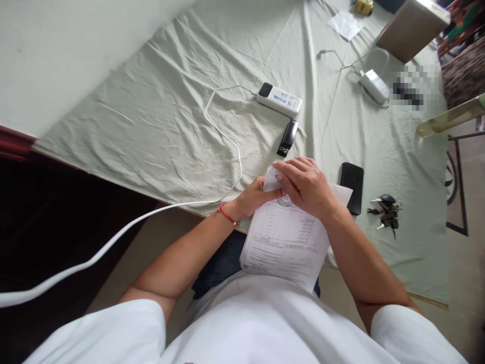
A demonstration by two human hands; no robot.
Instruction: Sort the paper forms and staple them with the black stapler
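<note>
A stack of printed papers (pixel 286 237) with a round dark stamp near its top lies between my lap and the edge of the table. My left hand (pixel 257 198), a red bracelet on its wrist, grips the stack's upper left side with the thumb on top. Curled over the upper edge, my right hand (pixel 305 184) presses on the papers and covers part of them. One sheet's corner sticks out to the right under that wrist. Just beyond my hands lies a black stapler (pixel 288 137).
A pale green cloth (pixel 159 121) covers the table. A white device with a black end (pixel 280 100) trails a white cable (pixel 231 141) leftward. At right lie a black phone-like slab (pixel 352 187), keys (pixel 386 212) and a white adapter (pixel 374 87). A cardboard box (pixel 411 30) stands farther back.
</note>
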